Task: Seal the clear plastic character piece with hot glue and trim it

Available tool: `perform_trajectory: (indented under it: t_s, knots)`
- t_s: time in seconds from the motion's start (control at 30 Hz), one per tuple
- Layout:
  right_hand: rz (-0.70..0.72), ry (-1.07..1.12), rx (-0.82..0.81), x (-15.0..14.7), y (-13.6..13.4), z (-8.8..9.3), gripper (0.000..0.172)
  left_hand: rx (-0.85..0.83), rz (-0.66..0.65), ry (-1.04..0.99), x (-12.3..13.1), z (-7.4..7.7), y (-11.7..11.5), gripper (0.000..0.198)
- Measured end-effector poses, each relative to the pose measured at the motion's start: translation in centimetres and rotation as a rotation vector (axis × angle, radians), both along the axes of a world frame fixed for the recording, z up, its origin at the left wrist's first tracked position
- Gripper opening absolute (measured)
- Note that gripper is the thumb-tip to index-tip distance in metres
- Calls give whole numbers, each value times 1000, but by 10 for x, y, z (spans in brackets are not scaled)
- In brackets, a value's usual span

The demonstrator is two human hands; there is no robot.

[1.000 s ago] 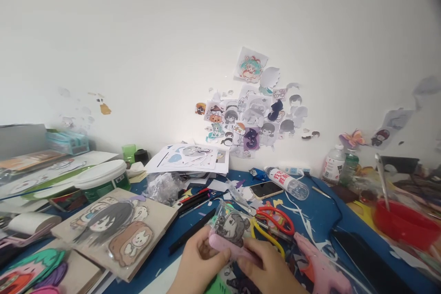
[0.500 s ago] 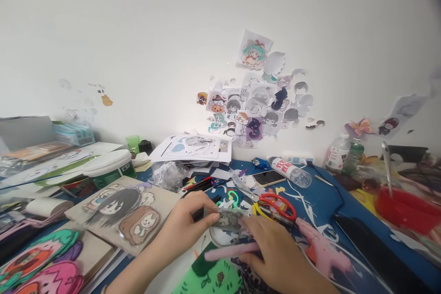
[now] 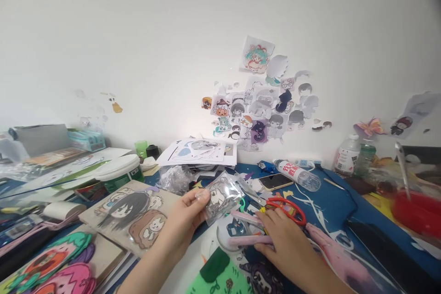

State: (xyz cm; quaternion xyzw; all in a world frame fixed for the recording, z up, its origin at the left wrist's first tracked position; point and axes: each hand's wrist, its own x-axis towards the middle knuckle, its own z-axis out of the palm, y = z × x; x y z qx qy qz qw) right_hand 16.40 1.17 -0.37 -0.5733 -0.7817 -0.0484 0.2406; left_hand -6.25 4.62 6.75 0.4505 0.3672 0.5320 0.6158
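Observation:
My left hand (image 3: 189,218) pinches the lower left edge of a clear plastic packet (image 3: 222,196). A grey-and-white cartoon figure shows through the packet, which is tilted up facing me. My right hand (image 3: 284,239) is wrapped round a pink two-armed tool (image 3: 248,240) resembling a small hair straightener. Its two arms stand apart and point left, just below the packet. Beneath the tool lies a clear round roll, perhaps tape (image 3: 223,234). A green patterned piece (image 3: 220,275) and a dark cartoon item (image 3: 263,278) lie nearest me.
Red-handled scissors (image 3: 287,206) lie beyond my right hand, near a phone (image 3: 275,181) and a plastic bottle (image 3: 298,175). A pink glue gun (image 3: 339,248) sits at right. Leftward are a cartoon-covered board (image 3: 138,213) and a white-lidded tub (image 3: 119,170). Paper scraps litter the blue table (image 3: 320,202).
My left hand has raised the packet away from the pink tool and tipped it upright. Both tool arms now show, spread apart; my right hand has let go of the packet. The view has shifted slightly.

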Motion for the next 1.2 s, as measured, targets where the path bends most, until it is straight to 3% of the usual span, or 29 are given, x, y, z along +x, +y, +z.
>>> perform_trajectory:
  t_s: [0.17,0.27,0.37,0.6,0.8,1.07,1.2]
  knots:
    - [99,299,61,-7,-6,12,14,-88,-156,-66,14,-15,-8,28]
    - [184,572,27,-13,-14,20,20,-116,-179,-72,23,-24,-15,29]
    - [230,708,-36,-19,-19,24,22,-114,-176,-106,29,-30,-22,26]
    - [169,814,17,-22,-21,24,20,-114,-201,-112,36,-35,-28,27]
    - [196,941,-95,-20,-21,24,13,-140,-228,-124,36,-38,-28,25]
    - [274,1138,-232,-17,-20,20,18,-180,-303,-116,35,-36,-30,22]
    - [183,1042,-157,-16,-17,22,14,-169,-267,-122,35,-37,-30,23]
